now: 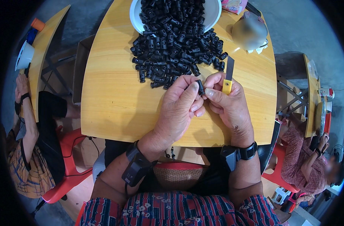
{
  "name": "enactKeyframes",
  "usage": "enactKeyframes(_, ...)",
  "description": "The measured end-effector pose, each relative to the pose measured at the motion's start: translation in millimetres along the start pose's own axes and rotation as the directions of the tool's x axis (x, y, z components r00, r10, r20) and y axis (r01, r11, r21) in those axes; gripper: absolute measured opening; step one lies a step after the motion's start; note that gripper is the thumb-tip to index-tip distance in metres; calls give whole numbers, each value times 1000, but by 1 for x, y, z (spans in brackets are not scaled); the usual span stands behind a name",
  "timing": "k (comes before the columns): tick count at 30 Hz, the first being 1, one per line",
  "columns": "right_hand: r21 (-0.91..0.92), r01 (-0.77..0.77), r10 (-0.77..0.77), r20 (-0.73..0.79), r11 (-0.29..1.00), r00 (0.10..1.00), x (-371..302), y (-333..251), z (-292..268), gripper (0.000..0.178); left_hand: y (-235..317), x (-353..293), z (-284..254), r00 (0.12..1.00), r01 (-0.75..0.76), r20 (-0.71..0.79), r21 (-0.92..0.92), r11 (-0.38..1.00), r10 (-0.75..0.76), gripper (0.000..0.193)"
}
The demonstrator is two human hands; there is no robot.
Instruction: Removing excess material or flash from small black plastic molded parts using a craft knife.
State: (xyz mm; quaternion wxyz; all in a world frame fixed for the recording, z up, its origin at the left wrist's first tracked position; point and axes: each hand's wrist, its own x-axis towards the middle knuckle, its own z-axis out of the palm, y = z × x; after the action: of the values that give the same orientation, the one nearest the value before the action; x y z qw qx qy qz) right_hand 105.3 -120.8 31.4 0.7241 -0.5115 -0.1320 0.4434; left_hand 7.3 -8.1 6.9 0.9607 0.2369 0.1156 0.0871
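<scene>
Between the thumb and fingers of my left hand is a small black plastic cord lock. My right hand is closed around a yellow-handled utility knife, its blade pointing away from me past the knuckles. The right thumb and fingertips meet close beside the cord lock; whether they also grip it I cannot tell. Just beyond both hands, a heap of similar black cord locks spreads over the wooden table. It spills out of a white bowl at the far edge.
A rounded, blurred container stands at the far right beside a pink package. Below the near table edge sits a woven basket with a red rim. Other people sit at tables on the left and right.
</scene>
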Motion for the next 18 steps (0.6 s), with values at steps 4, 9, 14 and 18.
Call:
enactKeyframes(4, -32, 125, -126, -21, 992, 992, -2, 3, 4, 22, -2, 1, 2, 1000, -16, -20, -4, 1000, 16, 9)
enactKeyframes(9, -198, 190, -203, -47, 962, 978, -1, 11, 9, 33, 1, -1, 6, 995, -15, -93, 62, 998, 20, 11)
enactKeyframes(14, -479, 289, -354, -49, 829, 934, 0, 13, 7, 25, 0, -1, 7, 993, 9, -120, 21, 1000, -6, 13)
enactKeyframes(18, -423, 315, -378, -73, 850, 923, 1, 13, 11, 23, 2, -1, 7, 996, 6, -84, 9, 1000, -5, 14)
